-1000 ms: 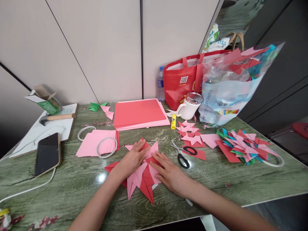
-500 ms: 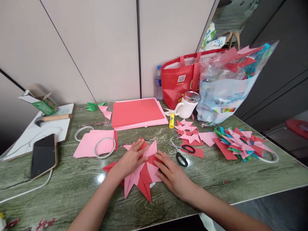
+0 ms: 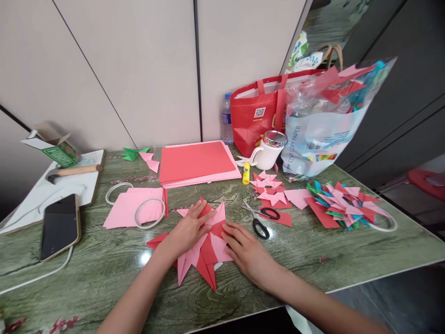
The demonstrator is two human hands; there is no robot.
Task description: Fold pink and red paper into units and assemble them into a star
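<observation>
A star-shaped piece of folded pink and red paper [image 3: 205, 253] lies on the green table [image 3: 104, 264] in front of me. My left hand [image 3: 187, 229] rests flat on its upper left part with fingers stretched out. My right hand [image 3: 245, 250] lies flat on its right side, fingers spread and pressing the paper down. Neither hand holds anything.
Black-handled scissors [image 3: 261, 221] lie just right of my right hand. Behind are a stack of red and pink sheets [image 3: 196, 163], pink squares with white rings [image 3: 139, 208], a glue stick [image 3: 246, 174], a white mug [image 3: 269, 150], a red bag [image 3: 259, 116], a plastic bag [image 3: 320, 134], finished paper stars [image 3: 344, 206] and a phone [image 3: 59, 227].
The view has shifted slightly, so everything sits a little further left and higher. Both hands stay flat on the folded paper, with the right fingers drawn slightly back.
</observation>
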